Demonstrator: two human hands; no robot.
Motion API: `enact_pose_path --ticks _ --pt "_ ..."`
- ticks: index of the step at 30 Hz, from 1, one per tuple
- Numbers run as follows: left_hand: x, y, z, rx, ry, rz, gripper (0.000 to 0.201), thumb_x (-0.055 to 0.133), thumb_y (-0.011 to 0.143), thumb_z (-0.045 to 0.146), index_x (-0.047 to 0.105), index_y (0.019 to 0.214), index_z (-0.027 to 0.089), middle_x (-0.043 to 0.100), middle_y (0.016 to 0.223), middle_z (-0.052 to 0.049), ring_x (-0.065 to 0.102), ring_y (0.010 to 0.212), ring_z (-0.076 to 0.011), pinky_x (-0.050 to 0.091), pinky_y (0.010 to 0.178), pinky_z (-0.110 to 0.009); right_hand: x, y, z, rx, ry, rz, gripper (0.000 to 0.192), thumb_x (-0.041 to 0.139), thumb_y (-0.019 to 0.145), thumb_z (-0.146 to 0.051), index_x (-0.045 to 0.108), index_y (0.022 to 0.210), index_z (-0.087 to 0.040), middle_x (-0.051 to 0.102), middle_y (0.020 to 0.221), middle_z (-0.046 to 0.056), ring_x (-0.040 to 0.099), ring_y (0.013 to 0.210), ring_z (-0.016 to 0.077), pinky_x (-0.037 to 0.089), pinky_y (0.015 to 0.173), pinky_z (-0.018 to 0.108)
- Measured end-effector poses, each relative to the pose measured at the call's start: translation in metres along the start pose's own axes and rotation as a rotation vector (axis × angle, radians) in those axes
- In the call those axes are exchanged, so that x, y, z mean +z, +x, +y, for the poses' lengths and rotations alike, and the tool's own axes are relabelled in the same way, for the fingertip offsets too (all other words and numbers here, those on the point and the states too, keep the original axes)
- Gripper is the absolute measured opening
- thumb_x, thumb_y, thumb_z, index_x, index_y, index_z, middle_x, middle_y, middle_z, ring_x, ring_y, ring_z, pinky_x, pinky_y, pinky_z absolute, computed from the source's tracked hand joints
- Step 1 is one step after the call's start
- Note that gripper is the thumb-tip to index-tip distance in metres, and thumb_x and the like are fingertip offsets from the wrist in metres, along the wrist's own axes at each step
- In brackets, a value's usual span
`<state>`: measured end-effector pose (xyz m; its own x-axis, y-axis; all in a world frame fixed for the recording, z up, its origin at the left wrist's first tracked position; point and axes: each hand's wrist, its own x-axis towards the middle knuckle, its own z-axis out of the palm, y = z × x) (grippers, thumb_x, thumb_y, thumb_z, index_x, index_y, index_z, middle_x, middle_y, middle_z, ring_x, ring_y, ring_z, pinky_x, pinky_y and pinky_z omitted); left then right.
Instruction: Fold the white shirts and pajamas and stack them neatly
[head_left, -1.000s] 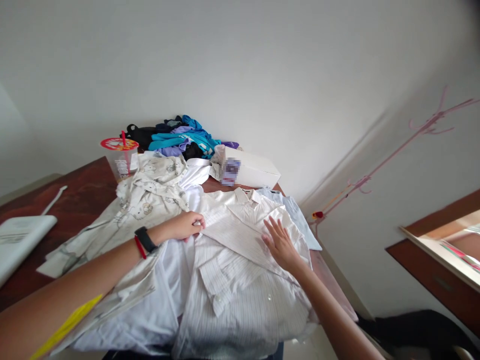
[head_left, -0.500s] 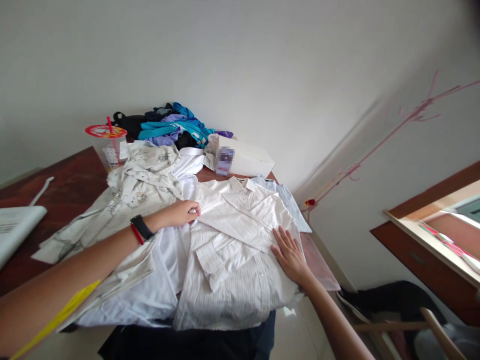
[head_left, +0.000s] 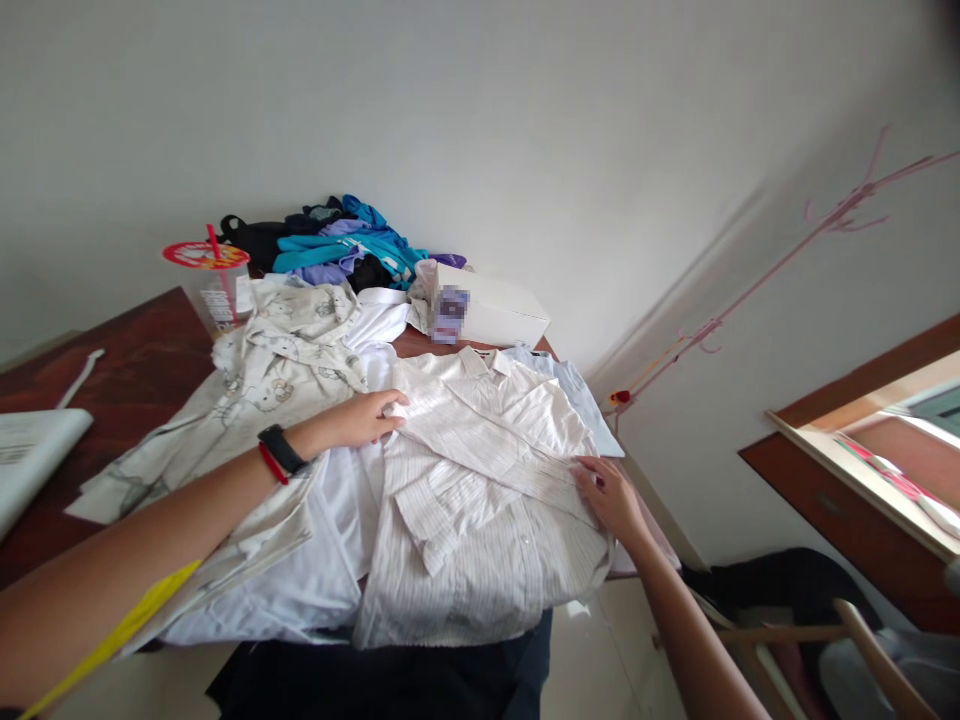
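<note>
A pale striped button-up shirt [head_left: 480, 500] lies spread over the table, its sleeves laid across its front. My left hand [head_left: 367, 418] rests at the shirt's left edge, near the shoulder, with thumb and fingers slightly apart. At the shirt's right edge, my right hand [head_left: 611, 498] has its fingers bent and drawn together on the fabric; the thumb is largely hidden. Beside my left forearm lie a cream patterned garment [head_left: 274, 375] and a white garment [head_left: 330, 560]. A light blue garment [head_left: 581, 395] shows from behind the striped shirt.
A white box [head_left: 502, 305] and a heap of blue and dark clothes [head_left: 352, 245] sit at the back against the wall. A plastic cup with a red straw [head_left: 210, 290] stands at left. A pink coat rack [head_left: 750, 295] leans at right, above a wooden chair [head_left: 855, 640].
My right hand has gone from lying flat on the shirt to bent fingers at its right edge, slightly farther right. My left hand's closed fingers have loosened at the left edge.
</note>
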<state>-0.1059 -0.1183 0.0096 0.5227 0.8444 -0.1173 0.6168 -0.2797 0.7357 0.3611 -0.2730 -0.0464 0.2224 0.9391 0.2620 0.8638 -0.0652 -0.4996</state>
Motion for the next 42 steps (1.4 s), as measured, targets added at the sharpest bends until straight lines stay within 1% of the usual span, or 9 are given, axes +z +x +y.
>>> enact_pose_path --ticks 6,10,14,20,25,28,33,38,42 --pt "-0.009 -0.008 0.018 0.02 -0.001 0.064 0.061 0.056 0.09 0.055 0.058 0.139 0.018 0.057 0.054 0.003 0.053 0.047 -0.0165 0.035 0.05 -0.024 -0.013 0.009 0.018 0.091 0.131 -0.01 0.046 0.066 0.082 -0.053 0.076 0.108 -0.017 0.076 0.099 0.011 0.072 0.091 0.0277 0.06 0.085 0.043" --pt "-0.001 -0.022 0.036 0.04 -0.05 -0.142 0.066 0.057 0.09 0.058 0.052 0.146 0.022 0.07 0.069 0.0 0.053 0.043 -0.015 0.038 0.05 -0.025 -0.017 0.014 0.023 0.076 0.131 -0.058 0.036 0.064 0.082 -0.049 0.077 0.096 -0.018 0.077 0.097 0.011 0.073 0.089 0.028 0.059 0.084 0.043" --pt "0.017 -0.042 0.046 0.114 0.032 -0.294 0.061 0.071 0.081 0.054 0.065 0.135 0.028 0.073 0.091 -0.003 0.064 0.064 -0.0187 0.042 0.064 -0.026 -0.021 0.018 0.026 0.092 0.143 -0.076 0.035 0.064 0.083 -0.048 0.077 0.097 -0.018 0.079 0.093 0.01 0.073 0.085 0.0279 0.057 0.08 0.041" --pt "0.042 -0.059 0.036 0.085 0.201 -0.208 0.06 0.068 0.083 0.047 0.062 0.14 0.03 0.066 0.085 -0.003 0.062 0.073 -0.0225 0.036 0.063 -0.027 -0.028 0.014 0.021 0.104 0.208 -0.045 0.047 0.065 0.083 -0.051 0.073 0.112 -0.015 0.075 0.091 0.008 0.071 0.079 0.0236 0.054 0.075 0.036" --pt "0.053 -0.063 0.028 0.024 0.301 -0.135 0.065 0.062 0.087 0.05 0.054 0.148 0.031 0.066 0.081 -0.002 0.065 0.074 -0.0239 0.038 0.064 -0.028 -0.042 0.001 0.018 0.222 0.111 0.05 0.045 0.066 0.081 -0.055 0.074 0.105 -0.018 0.076 0.088 0.007 0.071 0.076 0.0237 0.053 0.074 0.036" --pt "0.059 -0.069 0.036 0.035 0.433 -0.011 0.067 0.063 0.088 0.047 0.05 0.151 0.031 0.071 0.108 -0.009 0.069 0.096 -0.0308 0.046 0.073 -0.032 -0.057 -0.017 0.011 0.304 0.047 -0.063 0.038 0.064 0.082 -0.057 0.071 0.089 -0.02 0.074 0.077 0.005 0.069 0.068 0.0227 0.05 0.067 0.034" --pt "0.083 -0.083 0.075 0.331 0.503 0.183 0.064 0.059 0.095 0.042 0.043 0.155 0.026 0.052 0.15 -0.015 0.059 0.129 -0.0337 0.053 0.097 -0.04 -0.067 -0.068 -0.016 0.218 -0.056 -0.194 0.04 0.072 0.078 -0.061 0.06 0.076 -0.024 0.071 0.072 0.003 0.065 0.066 0.022 0.045 0.061 0.032" --pt "0.134 -0.092 0.121 0.62 0.399 -0.049 0.051 0.063 0.097 0.038 0.054 0.146 0.03 0.054 0.153 -0.012 0.058 0.134 -0.0314 0.051 0.107 -0.043 -0.05 -0.115 -0.039 0.234 0.139 -0.229 0.036 0.072 0.083 -0.053 0.057 0.1 -0.025 0.072 0.076 0.001 0.069 0.069 0.0225 0.049 0.062 0.031" --pt "0.172 -0.092 0.131 0.696 0.4 -0.128 0.058 0.068 0.095 0.042 0.052 0.149 0.028 0.052 0.155 -0.014 0.051 0.141 -0.0349 0.045 0.113 -0.049 -0.04 -0.125 -0.036 0.224 0.252 -0.259 0.03 0.066 0.085 -0.038 0.051 0.107 -0.026 0.069 0.074 -0.003 0.068 0.067 0.0208 0.051 0.063 0.031"
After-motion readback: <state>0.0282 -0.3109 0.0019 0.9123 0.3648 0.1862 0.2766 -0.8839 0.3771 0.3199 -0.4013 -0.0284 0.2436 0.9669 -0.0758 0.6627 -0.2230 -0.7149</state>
